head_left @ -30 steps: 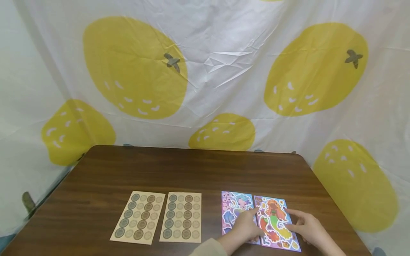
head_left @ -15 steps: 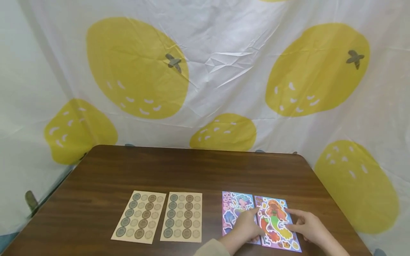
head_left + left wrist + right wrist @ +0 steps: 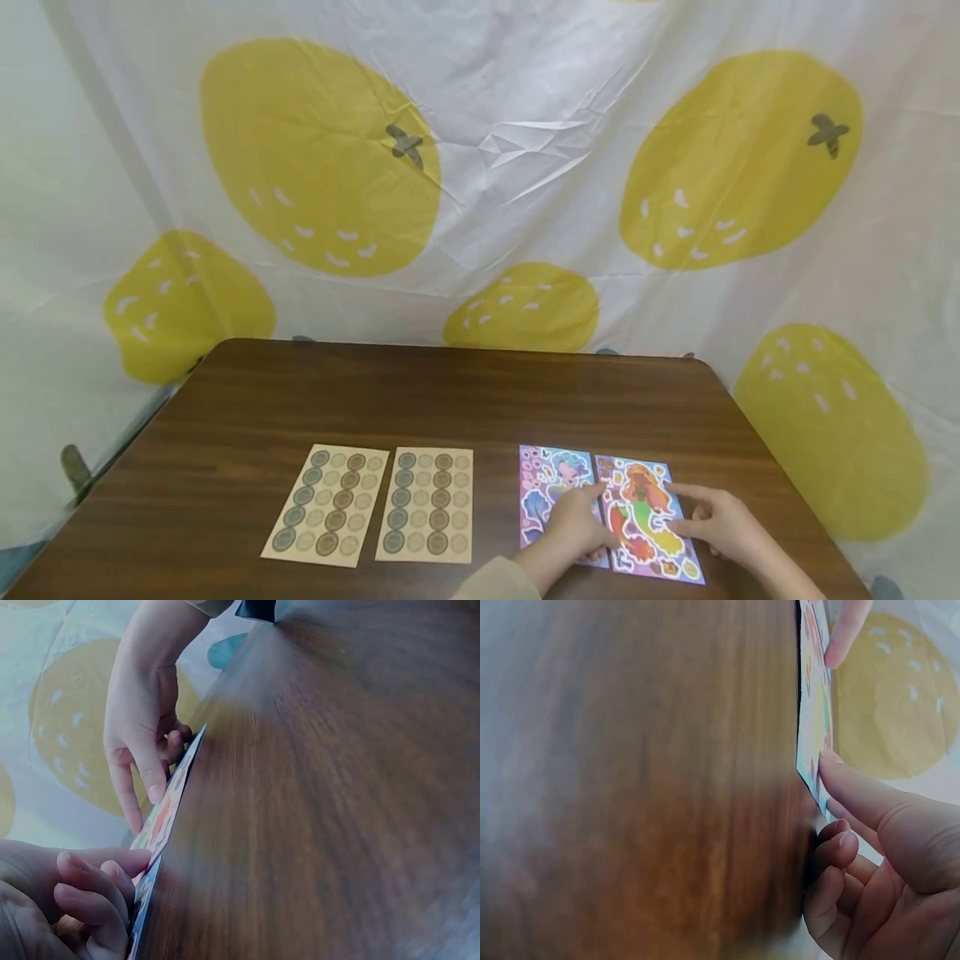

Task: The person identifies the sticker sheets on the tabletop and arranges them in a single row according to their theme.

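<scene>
Both hands, the left hand (image 3: 573, 525) with forefinger extended and the right hand (image 3: 723, 527) with straight fingers, pressed on the mermaid sticker sheet (image 3: 648, 518) at the tabletop's (image 3: 450, 400) five o'clock, seemingly steadying it; peeling would need a fingertip pinch.

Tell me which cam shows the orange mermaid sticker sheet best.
Head view: the orange mermaid sticker sheet lies face-up, artwork readable, left hand and right hand on it. Both wrist views catch only its thin edge.
</scene>
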### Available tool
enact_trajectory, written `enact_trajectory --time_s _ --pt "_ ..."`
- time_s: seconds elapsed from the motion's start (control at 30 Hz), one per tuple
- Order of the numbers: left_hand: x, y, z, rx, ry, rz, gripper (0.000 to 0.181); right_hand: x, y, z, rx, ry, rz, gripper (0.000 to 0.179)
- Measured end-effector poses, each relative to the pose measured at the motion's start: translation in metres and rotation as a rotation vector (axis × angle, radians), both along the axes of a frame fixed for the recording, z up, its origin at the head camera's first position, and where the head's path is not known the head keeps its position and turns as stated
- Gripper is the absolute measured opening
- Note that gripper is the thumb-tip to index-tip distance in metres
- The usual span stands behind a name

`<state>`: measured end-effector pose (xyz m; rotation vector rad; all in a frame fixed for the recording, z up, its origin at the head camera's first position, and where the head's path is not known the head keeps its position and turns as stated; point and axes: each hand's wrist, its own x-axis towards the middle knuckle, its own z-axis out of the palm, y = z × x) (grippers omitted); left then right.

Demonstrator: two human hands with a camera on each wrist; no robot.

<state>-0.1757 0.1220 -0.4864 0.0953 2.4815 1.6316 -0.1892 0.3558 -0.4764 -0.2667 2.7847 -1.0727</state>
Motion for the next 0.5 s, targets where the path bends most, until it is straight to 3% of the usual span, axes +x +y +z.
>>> enact_trajectory --time_s 0.3,0.5 --pt "0.001 -0.004 0.004 0.078 -0.033 -0.014 0.074 0.001 -0.001 0.004 0.005 0.011 -0.009 0.064" --pt "0.001 -0.006 0.010 0.140 -0.055 -0.056 0.069 -0.001 -0.005 0.010 0.026 0.073 -0.048 0.057"
